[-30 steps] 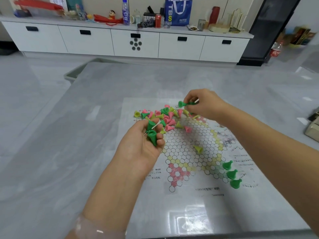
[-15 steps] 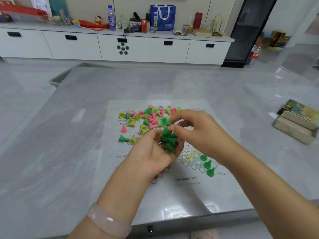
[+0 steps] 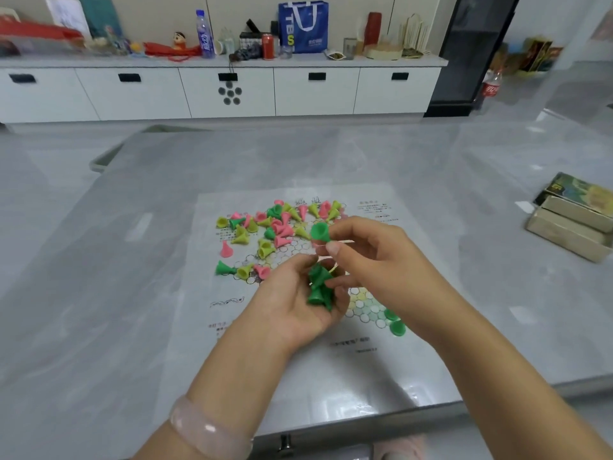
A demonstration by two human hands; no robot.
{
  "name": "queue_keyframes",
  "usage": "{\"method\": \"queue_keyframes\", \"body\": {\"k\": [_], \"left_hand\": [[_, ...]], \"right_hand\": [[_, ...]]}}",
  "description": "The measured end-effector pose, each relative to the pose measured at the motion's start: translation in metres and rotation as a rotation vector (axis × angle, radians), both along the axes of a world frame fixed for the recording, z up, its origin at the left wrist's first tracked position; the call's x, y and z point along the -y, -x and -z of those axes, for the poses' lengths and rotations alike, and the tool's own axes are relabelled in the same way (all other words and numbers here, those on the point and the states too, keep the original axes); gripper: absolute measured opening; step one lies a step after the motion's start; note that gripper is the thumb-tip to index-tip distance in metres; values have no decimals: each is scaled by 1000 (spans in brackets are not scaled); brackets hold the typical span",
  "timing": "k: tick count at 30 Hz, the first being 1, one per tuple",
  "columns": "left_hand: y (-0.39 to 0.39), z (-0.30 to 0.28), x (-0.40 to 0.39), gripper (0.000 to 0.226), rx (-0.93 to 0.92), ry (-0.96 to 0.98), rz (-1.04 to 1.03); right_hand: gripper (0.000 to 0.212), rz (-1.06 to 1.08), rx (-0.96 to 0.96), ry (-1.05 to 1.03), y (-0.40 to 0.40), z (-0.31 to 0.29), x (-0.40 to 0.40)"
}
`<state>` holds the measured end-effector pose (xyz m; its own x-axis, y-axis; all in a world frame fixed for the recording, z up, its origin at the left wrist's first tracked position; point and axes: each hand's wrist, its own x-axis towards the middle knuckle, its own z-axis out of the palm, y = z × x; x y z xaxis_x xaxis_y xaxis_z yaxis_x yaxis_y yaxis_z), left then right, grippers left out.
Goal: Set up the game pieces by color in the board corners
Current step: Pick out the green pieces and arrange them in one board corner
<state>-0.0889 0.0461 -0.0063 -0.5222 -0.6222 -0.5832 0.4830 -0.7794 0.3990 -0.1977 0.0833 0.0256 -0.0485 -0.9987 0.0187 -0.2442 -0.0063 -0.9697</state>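
Since half a second ago the right hand [image 3: 374, 260] has lifted slightly away from the left hand [image 3: 298, 303], and now pinches one green piece [image 3: 320, 232] between thumb and forefinger, just above the left palm. Cupped palm-up with fingers curled, the left hand holds a bunch of green pieces [image 3: 319, 289]. Both hands hover over the near middle of the board [image 3: 331, 360], a printed sheet lying flat on the grey table [image 3: 99, 310]. Just right of the hands, two placed pieces [image 3: 395, 323] stand in the near right corner of the grid, partly hidden by the right wrist. Farther off, a loose pile [image 3: 275, 227] of pink, yellow and green pieces covers the far left part of the board. A pink bangle [image 3: 205, 429] circles the left wrist. Boxes [image 3: 570, 224] lie at the table's right edge.
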Motion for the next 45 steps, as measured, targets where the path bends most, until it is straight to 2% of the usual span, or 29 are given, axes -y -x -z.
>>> {"method": "queue_keyframes", "body": {"k": [2, 3, 7, 10, 13, 15, 17, 22, 28, 32, 35, 38, 41, 45], "left_hand": [[-1, 1, 1, 25, 64, -2, -18], [-2, 1, 2, 26, 84, 6, -30], [-2, -4, 2, 22, 115, 141, -11], [1, -5, -1, 22, 302, 350, 37], [5, -2, -5, 29, 514, 535, 76], [7, 0, -6, 30, 610, 617, 119], [7, 0, -5, 25, 619, 645, 123], [7, 0, -3, 22, 586, 661, 139], [9, -1, -3, 25, 564, 664, 179], [11, -4, 0, 20, 514, 570, 165], [6, -9, 6, 26, 295, 258, 0], [-3, -12, 10, 27, 113, -1, -240], [-6, -13, 11, 23, 40, -70, -383], [-7, -11, 9, 23, 24, -60, -336]], "right_hand": [[13, 55, -27, 5, 10, -1, 1], [12, 88, -104, 20, 17, 0, 2], [10, 189, -592, 115, 34, 7, 3], [14, 161, -831, 185, 33, 11, 6], [15, 110, -920, 228, 32, 12, 8], [14, 71, -921, 267, 32, 11, 7], [12, 31, -866, 292, 34, 10, 6], [10, 19, -443, 157, 37, 8, 4], [5, 18, -172, 49, 45, 17, 5], [6, 29, -179, 82, 55, 19, 7], [12, 166, -256, 114, 72, 25, 12], [11, 167, -450, 59, 84, 39, 13], [8, 76, -617, -5, 89, 53, 12], [7, 29, -642, 2, 90, 58, 12]]}}
